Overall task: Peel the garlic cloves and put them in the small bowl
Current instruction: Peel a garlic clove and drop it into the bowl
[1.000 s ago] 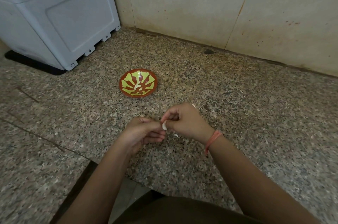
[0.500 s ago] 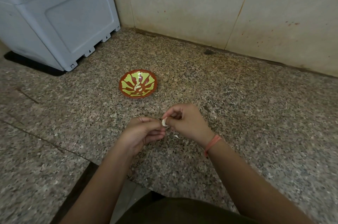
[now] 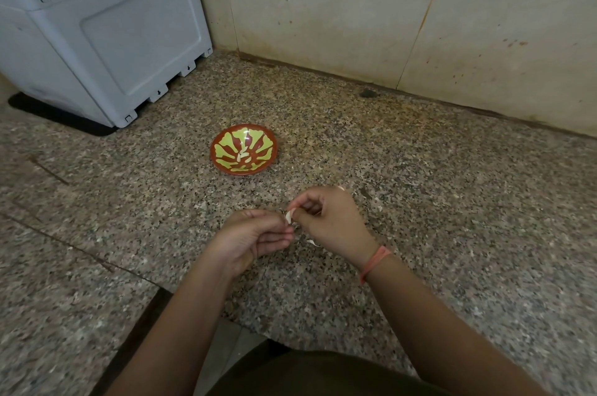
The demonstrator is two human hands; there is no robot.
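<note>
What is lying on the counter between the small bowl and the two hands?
Head view: only bare speckled counter separates the small bowl from the left hand and right hand, which pinch a garlic clove.

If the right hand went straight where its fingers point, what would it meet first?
Most likely the left hand, just past the garlic clove the right hand pinches; depth is unclear.

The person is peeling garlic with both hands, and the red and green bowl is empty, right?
Not quite. The bowl isn't empty: the head view shows a few pale peeled cloves lying in it. The rest holds: the left hand and right hand both pinch a garlic clove.
</note>
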